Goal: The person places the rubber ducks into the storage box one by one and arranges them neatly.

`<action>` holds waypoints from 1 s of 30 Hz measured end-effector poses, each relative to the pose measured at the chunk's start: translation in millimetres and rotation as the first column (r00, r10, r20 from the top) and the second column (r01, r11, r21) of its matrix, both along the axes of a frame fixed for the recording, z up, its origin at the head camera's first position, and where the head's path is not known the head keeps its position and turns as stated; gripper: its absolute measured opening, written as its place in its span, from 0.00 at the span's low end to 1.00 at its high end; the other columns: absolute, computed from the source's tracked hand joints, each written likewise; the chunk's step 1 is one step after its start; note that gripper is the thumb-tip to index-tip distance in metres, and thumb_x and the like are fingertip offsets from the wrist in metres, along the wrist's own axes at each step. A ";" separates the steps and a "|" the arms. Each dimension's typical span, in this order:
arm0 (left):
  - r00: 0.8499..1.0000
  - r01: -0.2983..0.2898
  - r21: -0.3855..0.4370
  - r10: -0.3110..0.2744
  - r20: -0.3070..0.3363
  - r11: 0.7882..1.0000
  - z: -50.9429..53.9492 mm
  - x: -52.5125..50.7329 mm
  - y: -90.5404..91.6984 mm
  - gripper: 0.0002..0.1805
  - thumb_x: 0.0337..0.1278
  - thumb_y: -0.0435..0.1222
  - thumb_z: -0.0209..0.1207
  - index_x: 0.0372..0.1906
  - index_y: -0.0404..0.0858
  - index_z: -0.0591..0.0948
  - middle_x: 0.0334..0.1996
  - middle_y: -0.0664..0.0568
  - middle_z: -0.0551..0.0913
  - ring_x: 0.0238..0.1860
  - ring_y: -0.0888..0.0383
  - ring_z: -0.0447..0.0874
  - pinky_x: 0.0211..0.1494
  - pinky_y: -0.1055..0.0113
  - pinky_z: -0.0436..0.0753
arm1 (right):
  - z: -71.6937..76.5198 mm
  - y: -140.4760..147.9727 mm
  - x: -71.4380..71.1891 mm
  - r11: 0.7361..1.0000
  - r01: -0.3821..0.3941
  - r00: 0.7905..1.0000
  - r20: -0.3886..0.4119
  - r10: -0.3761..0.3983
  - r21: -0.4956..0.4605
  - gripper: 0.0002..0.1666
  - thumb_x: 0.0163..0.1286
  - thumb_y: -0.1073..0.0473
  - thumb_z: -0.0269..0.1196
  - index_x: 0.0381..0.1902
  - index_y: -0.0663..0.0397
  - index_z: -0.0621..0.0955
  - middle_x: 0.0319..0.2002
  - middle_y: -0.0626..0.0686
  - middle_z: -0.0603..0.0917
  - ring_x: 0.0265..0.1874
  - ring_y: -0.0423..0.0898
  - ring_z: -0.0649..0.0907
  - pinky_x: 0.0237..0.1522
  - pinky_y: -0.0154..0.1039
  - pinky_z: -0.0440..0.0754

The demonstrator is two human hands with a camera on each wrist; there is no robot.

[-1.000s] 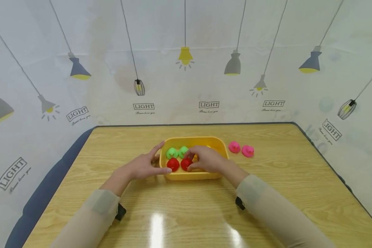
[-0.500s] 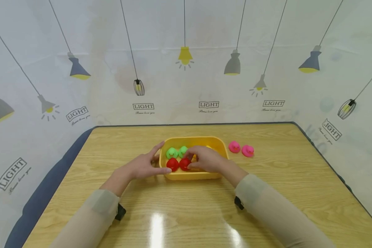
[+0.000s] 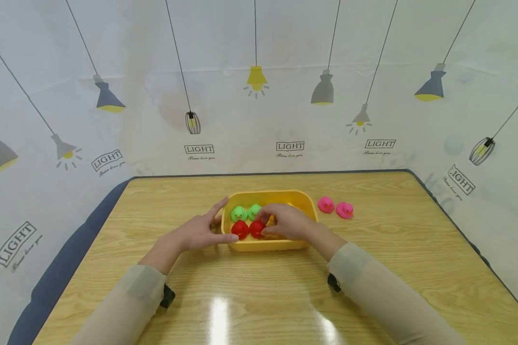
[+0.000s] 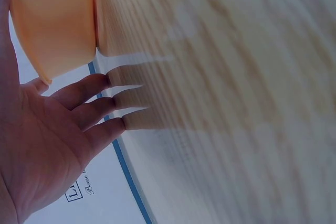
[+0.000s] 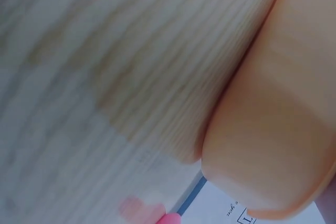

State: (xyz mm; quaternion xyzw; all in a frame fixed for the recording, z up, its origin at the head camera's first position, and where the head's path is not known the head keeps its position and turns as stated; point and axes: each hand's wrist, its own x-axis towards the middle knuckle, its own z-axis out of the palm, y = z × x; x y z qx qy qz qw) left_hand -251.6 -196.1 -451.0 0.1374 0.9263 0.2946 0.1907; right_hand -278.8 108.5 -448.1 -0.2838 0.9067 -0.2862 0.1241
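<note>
A yellow plastic basket (image 3: 263, 246) stands on the table with small rubber ducks inside. Two green ducks (image 3: 239, 213) sit in its back left part, and a red duck (image 3: 240, 230) is in front of them. My right hand (image 3: 287, 221) reaches in and pinches a second red duck (image 3: 256, 230) between thumb and fingers, close beside the first. Along the basket's left end lies my left hand (image 3: 200, 232), fingers spread and fairly straight, thumb at the front rim. The right hand mostly hides something yellow in the basket; the right wrist view shows only the basket's outside wall (image 5: 268, 103).
Two pink ducks (image 3: 326, 204) lie on the wooden table (image 3: 259, 292) just right of the basket. Behind the table hangs a white backdrop (image 3: 237, 163) printed with lamps.
The red duck under my right hand has shifted slightly left, up against the other red duck. My left hand stays at the basket's left end.
</note>
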 end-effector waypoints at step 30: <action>1.000 0.007 -0.019 -0.007 -0.005 1.000 -2.3 -1.8 -0.2 0.66 0.55 0.77 0.66 0.89 0.74 0.37 0.84 0.50 0.71 0.83 0.28 0.64 0.82 0.25 0.64 | 25.2 150.9 33.1 0.979 0.137 0.974 -0.157 -0.160 -0.149 0.28 0.71 0.53 0.79 0.66 0.49 0.85 0.52 0.52 0.89 0.36 0.45 0.80 0.37 0.35 0.81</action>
